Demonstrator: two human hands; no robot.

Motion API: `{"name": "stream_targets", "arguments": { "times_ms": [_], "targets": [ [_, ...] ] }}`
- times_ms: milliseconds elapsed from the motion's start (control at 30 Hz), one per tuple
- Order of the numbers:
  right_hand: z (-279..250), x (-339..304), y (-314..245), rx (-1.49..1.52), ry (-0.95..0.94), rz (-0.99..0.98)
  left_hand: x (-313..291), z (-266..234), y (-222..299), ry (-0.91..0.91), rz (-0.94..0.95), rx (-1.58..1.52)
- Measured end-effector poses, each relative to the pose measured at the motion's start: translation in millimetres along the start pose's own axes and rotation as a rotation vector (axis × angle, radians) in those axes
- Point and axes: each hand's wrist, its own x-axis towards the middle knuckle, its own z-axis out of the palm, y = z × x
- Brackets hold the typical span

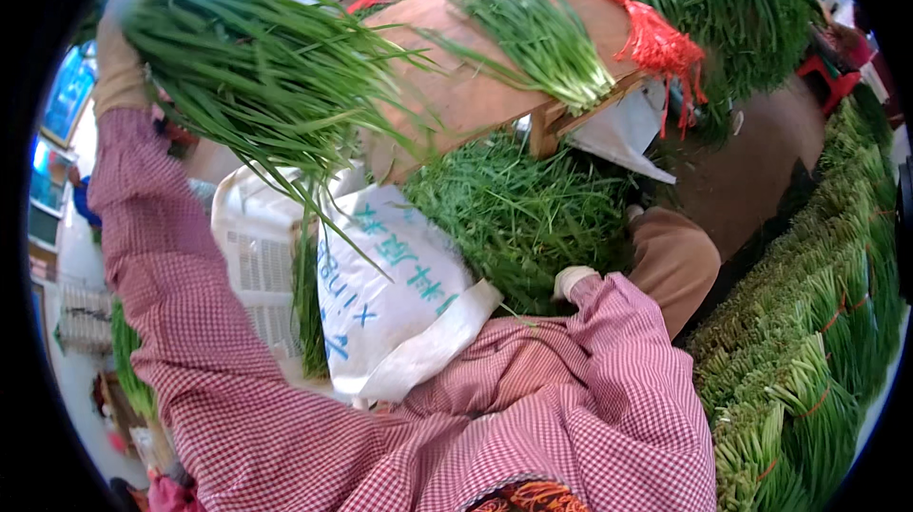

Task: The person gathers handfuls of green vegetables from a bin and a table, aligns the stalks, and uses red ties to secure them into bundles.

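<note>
Your left hand (120,32) up at 10 o'clock, fingers closed round big garlic chive bunch (266,65), leaves hanging toward middle. Your right hand (574,280) at 4 o'clock, by loose green leaves (523,203); fingers hidden, can't tell how open or if holding anything. Small chive bunch (547,41) on wooden table (456,117) at 1 o'clock, beside red ties (658,41). White sack (404,284) between 7 and 8 o'clock.

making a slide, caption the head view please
Left hand holds long green leaves aloft; a smaller bunch lies on the wooden board.
</note>
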Motion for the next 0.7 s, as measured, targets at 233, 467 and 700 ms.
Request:
{"name": "stream_targets", "arguments": {
  "times_ms": [233, 467, 700],
  "targets": [
    [-157.6, -72.1, 28.2, 0.048, 1.291, -0.379, -26.9, -6.8, 14.5, -0.086, -0.045, -0.181],
    [-256.5, -3.4, 83.0, -0.251, 1.047, 0.020, -49.3, -12.4, 24.9, 0.083, -0.167, -0.244],
    [-310.8, -27.0, 57.4, 0.010, 1.422, -0.275, -105.5, 66.5, 89.1, 0.111, -0.099, -0.132]
  ]
}}
